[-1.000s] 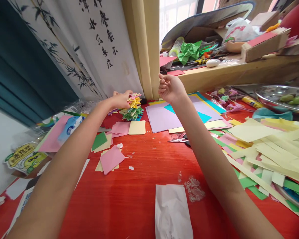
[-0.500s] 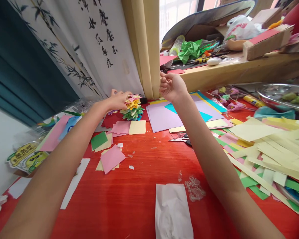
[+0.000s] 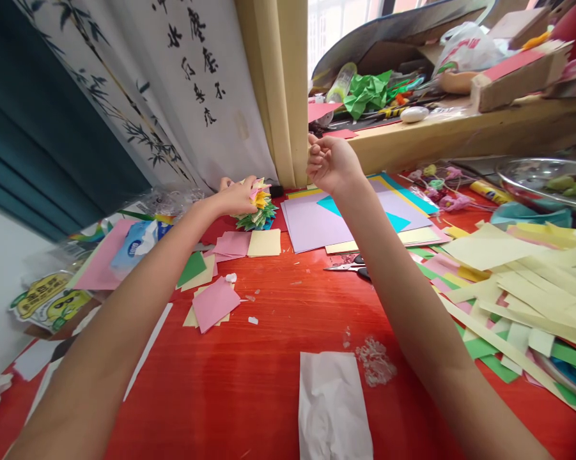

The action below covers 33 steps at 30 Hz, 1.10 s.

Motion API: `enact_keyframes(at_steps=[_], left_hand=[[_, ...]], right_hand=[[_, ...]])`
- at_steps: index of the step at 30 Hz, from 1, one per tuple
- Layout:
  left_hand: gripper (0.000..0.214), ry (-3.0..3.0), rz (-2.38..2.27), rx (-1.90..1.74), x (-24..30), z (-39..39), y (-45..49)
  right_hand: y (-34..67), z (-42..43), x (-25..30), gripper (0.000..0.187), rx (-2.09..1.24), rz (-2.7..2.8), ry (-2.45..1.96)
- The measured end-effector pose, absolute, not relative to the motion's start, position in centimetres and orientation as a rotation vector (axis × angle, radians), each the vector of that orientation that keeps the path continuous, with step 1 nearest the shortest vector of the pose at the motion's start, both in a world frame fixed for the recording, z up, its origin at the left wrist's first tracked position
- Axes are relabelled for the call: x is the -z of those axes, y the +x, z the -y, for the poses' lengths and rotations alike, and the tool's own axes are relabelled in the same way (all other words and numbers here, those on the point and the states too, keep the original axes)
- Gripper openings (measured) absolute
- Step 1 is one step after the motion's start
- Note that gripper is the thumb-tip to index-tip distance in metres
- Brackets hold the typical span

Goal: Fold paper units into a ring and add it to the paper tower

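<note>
At the back of the red table, a stack of folded paper pieces (image 3: 256, 214) in yellow, pink and green stands by the curtain. My left hand (image 3: 237, 197) is bent round its upper left side, with some fingertips hidden among the points. My right hand (image 3: 333, 165) is raised beside the yellow curtain edge, above the sheets, with its fingers curled together. Whatever those fingers hold, if anything, cannot be made out. Square paper pieces in pink (image 3: 215, 303), cream (image 3: 264, 243) and green (image 3: 190, 270) lie nearer me. Scissors (image 3: 348, 267) rest by my right forearm.
Large lilac sheets (image 3: 311, 223) lie under my right forearm. Paper strips (image 3: 532, 281) heap at the right, below a metal bowl (image 3: 546, 182). A white paper packet (image 3: 333, 402) and clear scraps (image 3: 375, 362) are in front. Clutter fills the sill (image 3: 441, 131); a tissue pack (image 3: 133, 246) lies left.
My left hand has shifted slightly right, further over the folded paper stack. My right hand has stayed nearly still, fingers curled.
</note>
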<state>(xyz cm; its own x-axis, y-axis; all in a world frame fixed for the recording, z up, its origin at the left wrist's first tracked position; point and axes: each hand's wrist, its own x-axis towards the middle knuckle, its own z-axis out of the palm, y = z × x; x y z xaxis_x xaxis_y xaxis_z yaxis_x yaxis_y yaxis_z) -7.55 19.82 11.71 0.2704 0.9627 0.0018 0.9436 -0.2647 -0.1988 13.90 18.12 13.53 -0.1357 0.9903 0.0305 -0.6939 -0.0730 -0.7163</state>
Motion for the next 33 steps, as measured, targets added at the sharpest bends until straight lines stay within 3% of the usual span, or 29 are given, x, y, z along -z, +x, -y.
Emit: enact_keyframes(at_steps=[20,33], left_hand=[[0.073,-2.395,1.756,-0.228,-11.8,-19.7,-8.9],[0.082,-2.469,1.725,-0.198,-12.4,-19.9,-10.4]], right_hand=[[14.1,-18.4,-13.6,0.013,-1.633,0.660,-0.503],[14.1,-19.2,-13.1,0.015,-1.589,0.690,-0.494]])
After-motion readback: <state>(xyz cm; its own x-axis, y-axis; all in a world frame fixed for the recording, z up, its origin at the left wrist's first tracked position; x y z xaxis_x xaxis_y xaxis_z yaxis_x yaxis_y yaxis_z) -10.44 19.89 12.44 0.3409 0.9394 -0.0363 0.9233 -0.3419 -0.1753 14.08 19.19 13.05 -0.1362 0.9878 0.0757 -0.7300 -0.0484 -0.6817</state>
